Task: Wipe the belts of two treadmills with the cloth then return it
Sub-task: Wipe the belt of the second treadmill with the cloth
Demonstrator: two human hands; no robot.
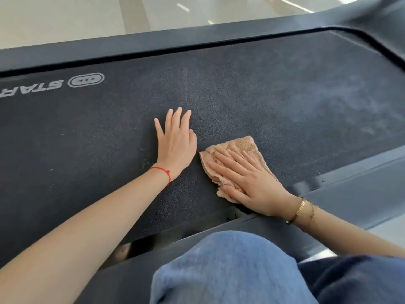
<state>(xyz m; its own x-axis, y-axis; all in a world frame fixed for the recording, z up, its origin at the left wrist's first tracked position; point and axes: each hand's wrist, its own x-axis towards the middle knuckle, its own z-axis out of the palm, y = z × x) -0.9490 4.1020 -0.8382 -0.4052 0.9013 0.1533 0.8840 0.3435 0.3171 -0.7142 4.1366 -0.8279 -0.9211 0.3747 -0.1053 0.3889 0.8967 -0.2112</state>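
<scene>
A dark textured treadmill belt (252, 91) fills most of the view, with a grey logo printed at its left. A tan terry cloth (236, 148) lies bunched on the belt near its front edge. My right hand (247, 183) presses flat on the cloth, fingers spread over it and thumb tucked at its near corner. My left hand (177, 141) rests flat on the bare belt just left of the cloth, fingers apart, holding nothing. A red string circles the left wrist, and gold bracelets the right.
Grey side rails frame the belt: the far rail (153, 40) along the top, the near rail (350, 189) at the right front. My knee in blue jeans (225, 270) is over the near rail. Pale floor (65, 18) lies beyond the treadmill.
</scene>
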